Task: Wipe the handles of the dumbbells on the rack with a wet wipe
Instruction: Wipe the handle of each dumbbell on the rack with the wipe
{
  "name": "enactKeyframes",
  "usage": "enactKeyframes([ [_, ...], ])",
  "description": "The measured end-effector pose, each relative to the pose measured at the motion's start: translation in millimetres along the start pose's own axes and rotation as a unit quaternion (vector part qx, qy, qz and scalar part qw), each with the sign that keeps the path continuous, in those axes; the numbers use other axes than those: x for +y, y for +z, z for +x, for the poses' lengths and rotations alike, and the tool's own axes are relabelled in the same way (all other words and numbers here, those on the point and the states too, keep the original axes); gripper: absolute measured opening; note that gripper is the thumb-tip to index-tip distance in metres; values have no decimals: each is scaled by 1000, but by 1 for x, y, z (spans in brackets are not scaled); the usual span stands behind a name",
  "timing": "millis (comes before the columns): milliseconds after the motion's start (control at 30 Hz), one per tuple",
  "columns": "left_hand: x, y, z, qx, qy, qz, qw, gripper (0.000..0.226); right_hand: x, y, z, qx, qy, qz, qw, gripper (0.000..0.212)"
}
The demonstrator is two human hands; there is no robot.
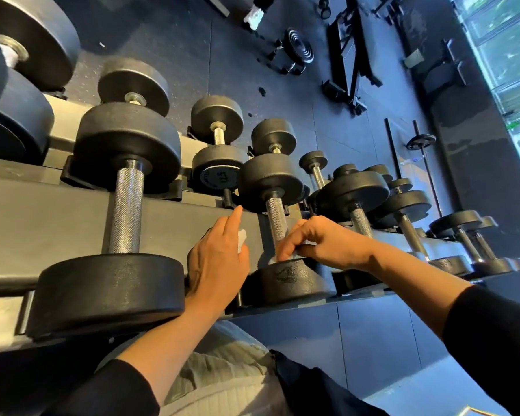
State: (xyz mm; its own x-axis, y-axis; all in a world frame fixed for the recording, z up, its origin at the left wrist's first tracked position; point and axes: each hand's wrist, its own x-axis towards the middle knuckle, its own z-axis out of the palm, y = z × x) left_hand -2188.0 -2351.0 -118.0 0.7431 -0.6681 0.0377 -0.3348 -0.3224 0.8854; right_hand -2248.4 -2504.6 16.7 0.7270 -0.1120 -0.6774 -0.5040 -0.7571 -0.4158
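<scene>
Black dumbbells with knurled steel handles lie in rows on a grey rack (57, 217). My right hand (318, 243) grips a white wet wipe (282, 259) round the lower end of one dumbbell's handle (275, 214), just above its near weight head (285, 280). My left hand (216, 265) lies against the rack beam to the left of that dumbbell, fingers pointing up. A second white piece of wipe (241, 240) is pinched at its thumb side. A much larger dumbbell (125, 211) lies left of the left hand.
Smaller dumbbells (403, 211) continue along the rack to the right, and a second row sits on the tier behind (218, 136). Beyond lie dark rubber flooring, a bench frame (348, 61), a barbell (421, 142) and a window at the right edge.
</scene>
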Motion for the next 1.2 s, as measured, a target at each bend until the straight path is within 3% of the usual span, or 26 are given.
enactKeyframes([
  [167,3,0,0,11,-11,0,1000,59,18,-4,-9,186,-2,104,977,42],
  [267,9,-2,-2,21,-43,-30,998,63,21,-6,-2,222,-13,116,968,38],
  [467,33,-15,-2,25,-38,-9,999,64,7,-3,18,238,-69,203,947,29],
  [567,46,-31,-4,42,9,54,998,63,-4,1,33,212,-121,233,941,12],
  [633,52,-46,-5,58,27,94,994,65,-15,3,47,218,-157,230,936,13],
  [933,58,-120,-8,158,-39,216,963,60,-78,16,93,223,-223,127,940,12],
  [1100,42,-156,-21,217,-106,245,939,53,-94,31,121,223,-225,46,947,28],
  [1200,37,-160,-27,239,-135,236,932,52,-95,38,133,238,-206,-10,949,26],
])
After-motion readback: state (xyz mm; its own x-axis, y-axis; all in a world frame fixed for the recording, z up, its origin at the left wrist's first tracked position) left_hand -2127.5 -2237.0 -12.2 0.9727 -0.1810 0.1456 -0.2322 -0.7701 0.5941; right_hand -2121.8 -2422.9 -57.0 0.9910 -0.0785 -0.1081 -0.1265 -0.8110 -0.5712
